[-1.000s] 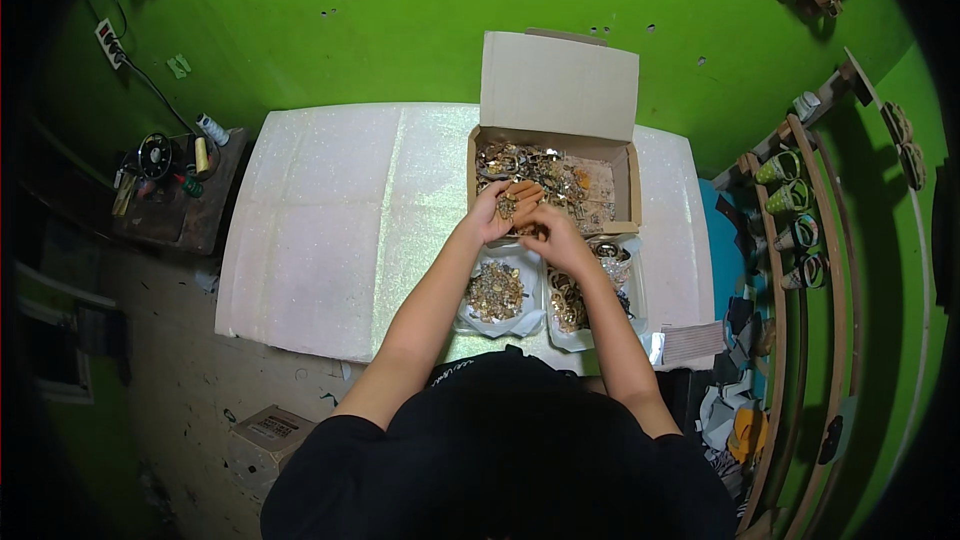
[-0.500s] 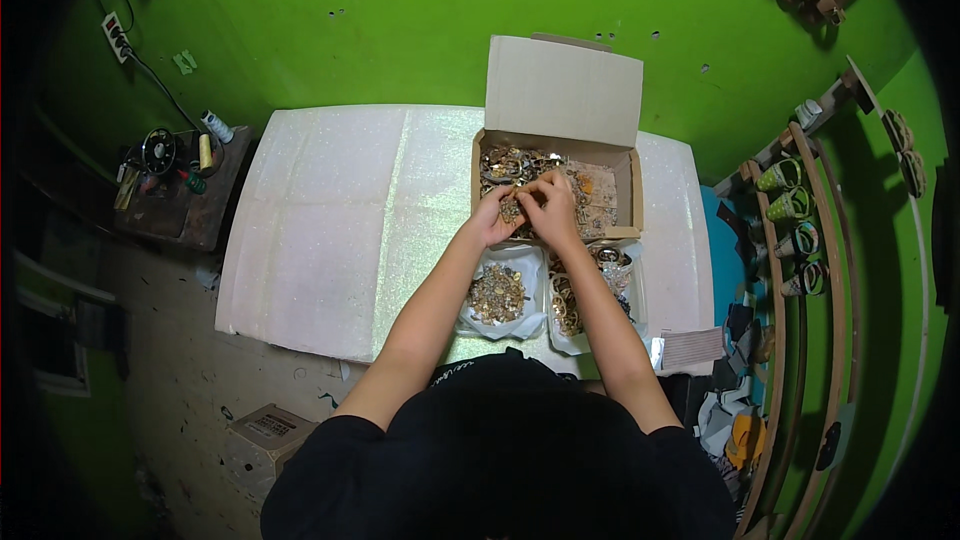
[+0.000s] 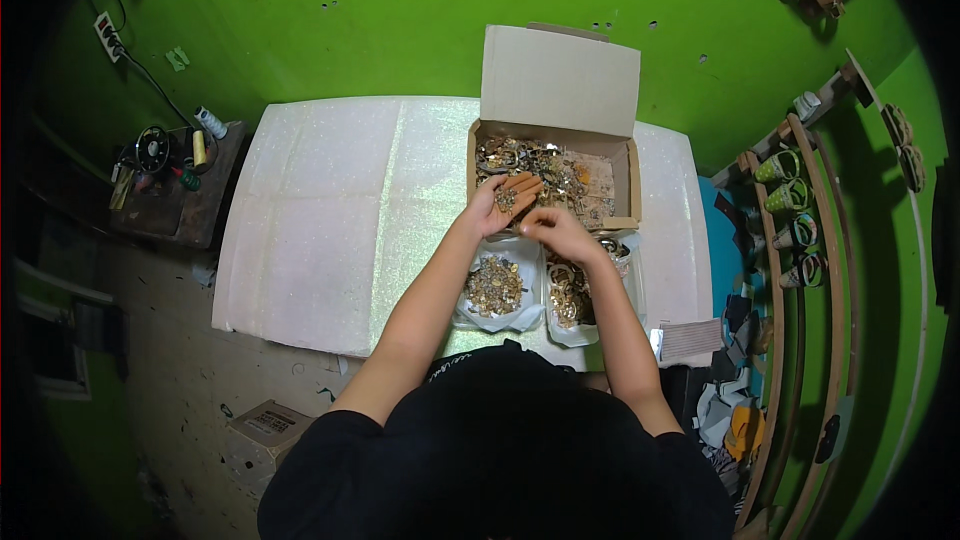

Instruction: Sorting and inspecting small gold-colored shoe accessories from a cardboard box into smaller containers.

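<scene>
My left hand (image 3: 486,215) lies palm up over the front of a cardboard box (image 3: 626,180), its fingers stretched out flat. In that palm rests a small heap of tiny metal pieces (image 3: 506,199). Just right of it and nearer to me, my right hand (image 3: 562,232) has its fingertips drawn together; anything between them is too small to make out. Loose metal fittings (image 3: 545,162) in gold and silver tones fill much of the box. Nearer me, a white plastic-lined tray (image 3: 522,321) holds small mixed pieces (image 3: 494,286). Beside it, another lined tray (image 3: 574,337) holds larger rings and buckle-like pieces (image 3: 566,292), partly behind my right forearm.
The box's raised lid (image 3: 560,80) stands toward the green wall. A pale glittery sheet (image 3: 310,210) covers the table. Along the right runs a wooden rack (image 3: 795,320) with footwear; a dark side table (image 3: 170,210) with thread spools stands left.
My hands were together over the box. Now the left palm has opened out, showing the small pieces, and my right hand has drawn back toward me.
</scene>
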### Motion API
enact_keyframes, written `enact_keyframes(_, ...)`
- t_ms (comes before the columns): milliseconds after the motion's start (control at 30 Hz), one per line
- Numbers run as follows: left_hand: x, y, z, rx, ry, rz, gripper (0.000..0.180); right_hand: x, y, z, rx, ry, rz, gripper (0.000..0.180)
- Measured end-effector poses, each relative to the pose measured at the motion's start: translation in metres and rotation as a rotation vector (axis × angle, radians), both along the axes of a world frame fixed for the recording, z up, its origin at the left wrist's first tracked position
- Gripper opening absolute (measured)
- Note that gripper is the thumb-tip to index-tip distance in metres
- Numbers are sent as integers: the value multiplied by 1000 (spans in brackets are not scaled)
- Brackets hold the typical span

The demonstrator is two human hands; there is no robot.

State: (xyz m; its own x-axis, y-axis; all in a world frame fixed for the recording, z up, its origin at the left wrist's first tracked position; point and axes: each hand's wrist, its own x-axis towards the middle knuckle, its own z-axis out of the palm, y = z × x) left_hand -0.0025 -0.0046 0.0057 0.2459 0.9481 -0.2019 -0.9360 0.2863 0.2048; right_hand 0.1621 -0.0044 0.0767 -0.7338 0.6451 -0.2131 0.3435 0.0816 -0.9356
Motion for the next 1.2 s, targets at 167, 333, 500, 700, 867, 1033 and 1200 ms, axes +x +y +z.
enact_keyframes(167, 0, -2, 4, 4, 13, 20, 37, 5, -23, 5, 128, -276, 202, 15)
enact_keyframes(333, 2, -3, 10, -9, 18, 3, 37, -5, -5, 13, 353, -274, 78, 18)
enact_keyframes(500, -2, -1, -8, 7, 43, -21, 31, -32, 21, 4, 775, -77, -89, 16)
enact_keyframes(700, -4, -1, -9, -89, 77, 6, 23, -46, 24, 5, 884, -266, -3, 18)
enact_keyframes(867, 1, 0, -1, -98, 111, 0, 23, -41, 32, 0, 933, -194, -42, 19)
enact_keyframes(1033, -5, 0, -10, -34, 109, -16, 25, -43, 32, 8, 902, -124, -75, 18)
enact_keyframes(1200, -2, -1, -4, -113, 166, 43, 26, -43, 34, 8, 833, -27, -156, 17)
